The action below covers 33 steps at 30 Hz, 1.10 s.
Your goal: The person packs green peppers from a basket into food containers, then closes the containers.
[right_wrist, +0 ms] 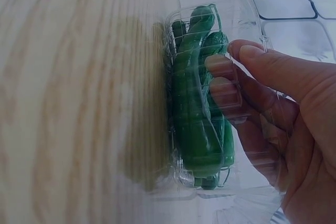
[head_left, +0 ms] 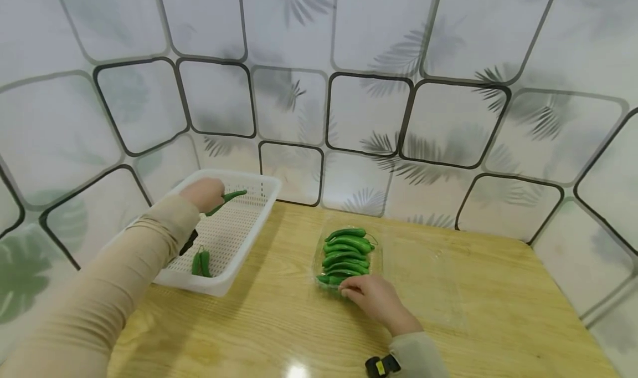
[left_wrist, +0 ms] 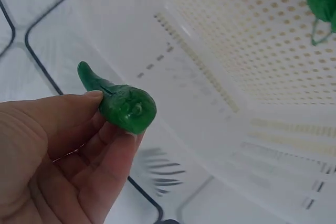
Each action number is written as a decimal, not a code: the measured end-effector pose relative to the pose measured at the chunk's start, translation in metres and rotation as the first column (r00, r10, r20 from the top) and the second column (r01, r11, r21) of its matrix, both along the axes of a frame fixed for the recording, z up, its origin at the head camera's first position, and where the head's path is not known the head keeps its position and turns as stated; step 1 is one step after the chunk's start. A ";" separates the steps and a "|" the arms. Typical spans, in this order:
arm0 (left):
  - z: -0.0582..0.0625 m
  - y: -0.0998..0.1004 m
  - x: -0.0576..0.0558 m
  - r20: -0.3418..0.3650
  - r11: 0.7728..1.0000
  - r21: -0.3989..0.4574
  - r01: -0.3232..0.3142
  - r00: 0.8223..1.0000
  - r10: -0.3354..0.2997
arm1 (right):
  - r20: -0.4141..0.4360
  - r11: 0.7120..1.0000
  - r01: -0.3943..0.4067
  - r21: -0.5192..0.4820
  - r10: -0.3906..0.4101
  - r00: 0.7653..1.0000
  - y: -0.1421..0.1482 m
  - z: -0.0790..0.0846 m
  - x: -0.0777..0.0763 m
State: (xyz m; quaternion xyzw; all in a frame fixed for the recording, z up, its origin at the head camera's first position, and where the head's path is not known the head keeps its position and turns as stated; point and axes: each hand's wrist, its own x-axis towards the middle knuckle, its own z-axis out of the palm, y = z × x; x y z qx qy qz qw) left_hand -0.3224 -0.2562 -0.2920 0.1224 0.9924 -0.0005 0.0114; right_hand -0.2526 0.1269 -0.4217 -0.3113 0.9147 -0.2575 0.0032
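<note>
Between thumb and fingertips, my left hand point(head_left: 203, 194) pinches a green chili pepper point(head_left: 226, 202) over the white basket point(head_left: 249, 245). In the left wrist view, the pepper point(left_wrist: 127, 107) points its blunt stem end at the camera. Two more peppers point(head_left: 201, 264) lie in the near end of the basket. My right hand point(head_left: 376, 300) grips the near edge of a clear plastic box point(head_left: 377, 261), thumb and fingers on either side of the thin wall. Several green peppers point(head_left: 347, 253) lie in a row inside that box. Through its wall they show point(right_wrist: 197, 98) in the right wrist view.
The box's clear lid point(head_left: 428, 272) lies folded open to the right on the wooden table point(head_left: 279, 328). A patterned wall covering point(head_left: 366, 112) stands behind and at both sides. Part of a dark object point(head_left: 188, 243) shows by the left sleeve.
</note>
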 end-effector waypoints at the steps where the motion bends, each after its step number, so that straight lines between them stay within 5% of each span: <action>1: 0.002 0.005 0.001 -0.001 1.000 0.003 0.000 1.000 0.000 | -0.002 1.000 -0.002 -0.001 0.002 1.000 0.000 0.000 0.000; 10: 0.004 0.053 -0.001 -0.026 0.991 0.112 0.066 0.998 -0.063 | 0.002 1.000 0.007 0.002 -0.007 1.000 0.001 -0.001 0.001; 15: 0.002 0.094 0.006 -0.017 0.979 0.153 0.138 0.990 -0.137 | 0.004 1.000 0.009 0.012 -0.009 1.000 0.001 -0.003 0.000; 23: -0.001 0.151 0.013 -0.050 0.934 0.177 0.310 0.951 -0.306 | -0.007 1.000 0.010 0.004 -0.010 1.000 0.001 -0.001 0.000; 33: -0.035 0.192 0.005 0.007 0.921 0.098 0.377 0.925 -0.379 | -0.034 1.000 -0.006 0.005 0.006 0.999 0.001 -0.003 0.000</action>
